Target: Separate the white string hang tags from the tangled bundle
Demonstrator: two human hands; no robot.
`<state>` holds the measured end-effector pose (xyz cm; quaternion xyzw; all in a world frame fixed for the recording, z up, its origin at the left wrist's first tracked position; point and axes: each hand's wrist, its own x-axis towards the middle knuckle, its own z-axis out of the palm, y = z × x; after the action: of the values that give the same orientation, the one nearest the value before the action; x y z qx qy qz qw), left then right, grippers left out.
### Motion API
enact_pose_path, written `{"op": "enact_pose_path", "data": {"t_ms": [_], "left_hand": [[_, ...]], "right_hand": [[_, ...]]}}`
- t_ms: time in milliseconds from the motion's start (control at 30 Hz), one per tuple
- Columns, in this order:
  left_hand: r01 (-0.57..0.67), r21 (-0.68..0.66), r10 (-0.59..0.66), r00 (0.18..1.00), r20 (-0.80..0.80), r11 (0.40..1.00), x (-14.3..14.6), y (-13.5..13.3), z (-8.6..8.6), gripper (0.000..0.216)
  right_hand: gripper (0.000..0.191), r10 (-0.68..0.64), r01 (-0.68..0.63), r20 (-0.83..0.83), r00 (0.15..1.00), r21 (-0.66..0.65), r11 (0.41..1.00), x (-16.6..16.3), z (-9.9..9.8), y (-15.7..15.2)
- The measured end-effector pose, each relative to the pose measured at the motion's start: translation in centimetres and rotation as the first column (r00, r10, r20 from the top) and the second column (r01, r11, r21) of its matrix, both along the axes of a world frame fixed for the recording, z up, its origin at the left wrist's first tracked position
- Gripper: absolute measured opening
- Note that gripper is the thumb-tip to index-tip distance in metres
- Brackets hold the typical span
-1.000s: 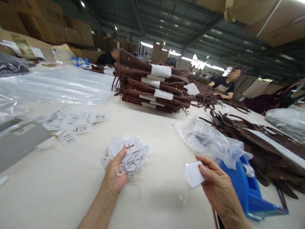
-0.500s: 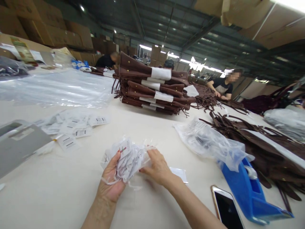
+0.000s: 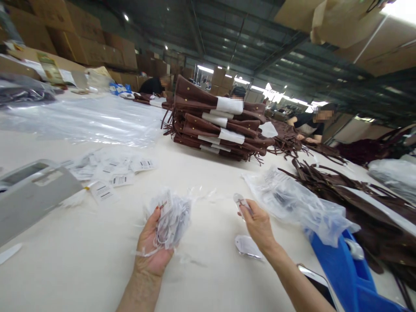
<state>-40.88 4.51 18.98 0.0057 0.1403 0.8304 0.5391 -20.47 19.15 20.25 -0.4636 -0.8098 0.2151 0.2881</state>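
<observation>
My left hand (image 3: 154, 245) is closed round a bunch of white hang tags (image 3: 175, 219) with strings, its thumb pressed on the front one. Loose clear film or strings trail from the bunch toward the right. My right hand (image 3: 260, 223) pinches a single hang tag (image 3: 241, 203) between thumb and fingers, above the white table (image 3: 208, 277). Just below that hand, a small stack of tags (image 3: 248, 247) lies on the table. Left of my left hand, printed labels (image 3: 112, 171) are spread in a loose pile beside a grey plastic holder (image 3: 42, 190).
A stack of brown leather bags (image 3: 214, 121) stands at the table's middle. To the right are a clear plastic bag (image 3: 292, 195), a blue tape dispenser (image 3: 344, 268), a phone (image 3: 316, 284) and more brown bags (image 3: 373, 212). Plastic sheets (image 3: 97, 119) lie left. Co-workers sit beyond.
My right hand has moved right, away from the bunch, and now carries one tag. My left hand still holds the bunch in nearly the same place. The view has shifted slightly.
</observation>
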Motion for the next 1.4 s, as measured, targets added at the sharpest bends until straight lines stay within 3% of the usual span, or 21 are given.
{"op": "enact_pose_path", "data": {"t_ms": [100,167,267,333,433,533,600,667,733,833,933,1100,1267,1400], "left_hand": [[-0.034,-0.088,0.036,0.999,0.024,0.996,0.6,0.3,0.5,0.038],[-0.031,-0.170,0.042,0.997,0.058,0.985,1.2,0.6,1.0,0.032],[-0.001,-0.244,0.009,0.999,0.035,0.970,2.3,0.9,1.5,0.030],[0.012,-0.276,-0.022,0.999,-0.032,0.961,3.2,1.0,1.5,0.031],[0.056,-0.329,-0.105,0.985,-0.134,0.943,4.4,1.2,1.2,0.034],[0.112,-0.315,-0.187,0.958,-0.217,0.942,5.5,1.4,0.9,0.033],[0.142,-0.280,-0.219,0.939,-0.265,0.949,5.9,1.4,0.7,0.031],[0.157,-0.289,-0.245,0.922,-0.299,0.944,6.1,1.4,0.5,0.029],[0.141,-0.338,-0.250,0.919,-0.305,0.931,6.1,1.5,0.2,0.030],[0.106,-0.347,-0.212,0.935,-0.283,0.932,6.0,1.7,-0.1,0.037],[0.087,-0.354,-0.185,0.949,-0.255,0.931,5.8,1.9,-0.4,0.042],[0.081,-0.393,-0.193,0.947,-0.255,0.916,5.8,2.0,-0.6,0.036],[0.020,-0.461,-0.163,0.948,-0.273,0.887,5.8,2.0,-0.7,0.036],[-0.016,-0.478,-0.147,0.942,-0.301,0.878,5.5,1.9,-0.3,0.038]], "right_hand": [[0.036,-0.031,-0.046,-0.290,0.956,-0.252,0.967,3.4,1.2,-0.9],[0.042,-0.058,-0.037,-0.269,0.961,-0.336,0.941,5.3,0.7,-1.7],[0.043,-0.102,0.102,0.009,0.995,-0.150,0.983,6.5,-0.4,-2.9],[0.039,-0.114,0.115,0.020,0.993,-0.025,0.993,5.8,-0.1,-3.9],[0.032,0.043,-0.031,-0.114,0.993,0.109,0.994,2.8,2.1,-5.6],[0.036,0.201,-0.180,-0.100,0.974,0.188,0.965,-0.5,4.1,-6.5],[0.040,0.216,-0.212,-0.068,0.974,0.060,0.975,-2.1,4.3,-6.5],[0.031,0.197,-0.214,-0.112,0.974,-0.175,0.961,-2.8,3.7,-6.2],[0.020,0.147,-0.229,-0.231,0.962,-0.383,0.895,-3.0,2.9,-5.9],[0.022,0.025,-0.251,-0.399,0.917,-0.527,0.812,-2.6,2.5,-5.5],[0.027,-0.073,-0.243,-0.463,0.883,-0.585,0.774,-2.2,2.8,-5.3],[0.030,-0.107,-0.264,-0.524,0.845,-0.583,0.768,-1.5,3.0,-5.5],[0.027,-0.168,-0.181,-0.561,0.811,-0.513,0.839,0.5,3.2,-5.2],[0.027,-0.235,-0.113,-0.571,0.787,-0.506,0.855,4.1,3.0,-3.8]]}}
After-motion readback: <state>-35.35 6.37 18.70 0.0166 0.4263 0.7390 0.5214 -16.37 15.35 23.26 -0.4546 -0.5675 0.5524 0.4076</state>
